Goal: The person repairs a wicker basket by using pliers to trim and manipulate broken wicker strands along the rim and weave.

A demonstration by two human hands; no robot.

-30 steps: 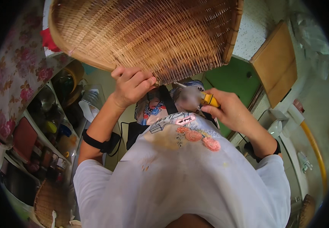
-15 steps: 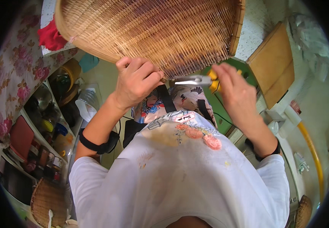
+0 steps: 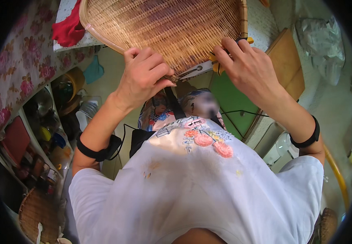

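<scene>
A large woven bamboo basket [image 3: 163, 28], brown with darker stains, rests tilted on the counter in front of me. My left hand [image 3: 145, 75] is closed on its near edge, thumb and fingers pinching the rim beside a frayed corner. My right hand [image 3: 245, 67] grips pliers with yellow and black handles [image 3: 218, 61]. Their metal jaws [image 3: 192, 72] point left and reach the basket's edge right by my left fingertips. What exactly the jaws bite on is too small to tell.
A red cloth [image 3: 69, 26] lies left of the basket on the speckled counter [image 3: 265, 24]. A wooden board [image 3: 288, 67] and clear plastic bags [image 3: 322, 44] are at the right. Crowded shelves [image 3: 41, 126] stand at the left, with another woven basket [image 3: 41, 215] below.
The pliers have turned, their handles now higher and jaws angled down toward the rim. My right hand has moved up and slightly left. The basket appears shifted upward in view.
</scene>
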